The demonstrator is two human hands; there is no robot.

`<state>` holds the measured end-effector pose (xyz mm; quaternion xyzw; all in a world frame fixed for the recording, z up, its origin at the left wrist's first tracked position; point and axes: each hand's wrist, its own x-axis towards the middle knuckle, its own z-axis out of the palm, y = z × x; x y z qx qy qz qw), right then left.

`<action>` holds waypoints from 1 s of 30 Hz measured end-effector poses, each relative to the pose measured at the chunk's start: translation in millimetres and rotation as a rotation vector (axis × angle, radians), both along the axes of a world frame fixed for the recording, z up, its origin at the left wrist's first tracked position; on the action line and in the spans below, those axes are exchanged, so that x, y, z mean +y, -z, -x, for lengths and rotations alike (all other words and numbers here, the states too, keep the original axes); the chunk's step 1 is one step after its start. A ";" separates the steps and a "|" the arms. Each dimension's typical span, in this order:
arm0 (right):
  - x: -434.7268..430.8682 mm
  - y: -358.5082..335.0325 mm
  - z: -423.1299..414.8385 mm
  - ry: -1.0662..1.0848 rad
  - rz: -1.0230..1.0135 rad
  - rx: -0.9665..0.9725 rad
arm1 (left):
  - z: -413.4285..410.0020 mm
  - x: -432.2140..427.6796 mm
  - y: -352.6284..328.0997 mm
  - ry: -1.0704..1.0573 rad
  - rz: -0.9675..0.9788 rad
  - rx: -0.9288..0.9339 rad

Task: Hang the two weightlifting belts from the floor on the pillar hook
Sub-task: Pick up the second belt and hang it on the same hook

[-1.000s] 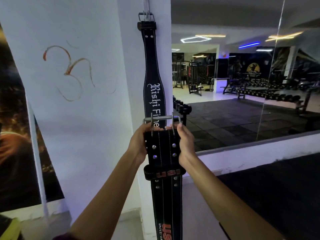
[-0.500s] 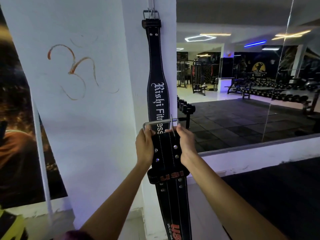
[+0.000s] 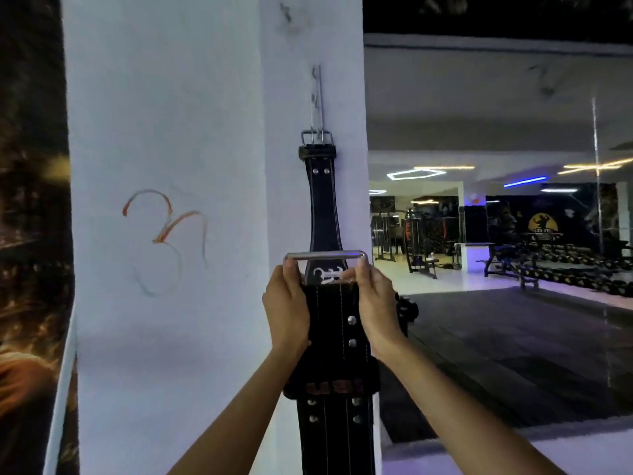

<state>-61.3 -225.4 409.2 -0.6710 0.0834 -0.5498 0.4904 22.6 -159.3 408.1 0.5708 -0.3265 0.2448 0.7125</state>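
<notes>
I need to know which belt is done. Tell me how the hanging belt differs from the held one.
The hanging belt dangles by its buckle from the hook; the held belt sits lower, its buckle off the hook, gripped by the left hand and right hand. The held one looks wider. Both are black with metal buckles.

white pillar (image 3: 164,132), wall mirror (image 3: 513,269) reflecting dim gym, dark rubber floor (image 3: 513,354).

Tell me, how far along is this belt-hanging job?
About halfway. Done: the first belt already hangs by its buckle from the hook on the white pillar. In hand: the left hand and right hand grip the second belt by its metal buckle, held below the hook. Left: raise that buckle and slip it over the hook.
</notes>
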 end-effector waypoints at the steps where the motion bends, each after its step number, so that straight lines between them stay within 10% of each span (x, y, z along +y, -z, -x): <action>1: -10.5 -27.3 -19.1 0.091 0.088 -0.066 | -15.5 -8.7 -29.1 0.005 0.031 -0.061; 16: -170.3 -351.6 -191.5 0.711 0.323 -0.089 | -178.4 -152.5 -348.0 -0.156 -0.140 -0.376; 23: -209.3 -364.7 -217.3 0.617 0.334 0.069 | -208.8 -182.3 -367.6 -0.119 -0.292 -0.268; 30: -219.7 -312.9 -178.9 -0.127 0.441 0.010 | -228.6 -173.1 -327.1 0.353 0.135 -0.289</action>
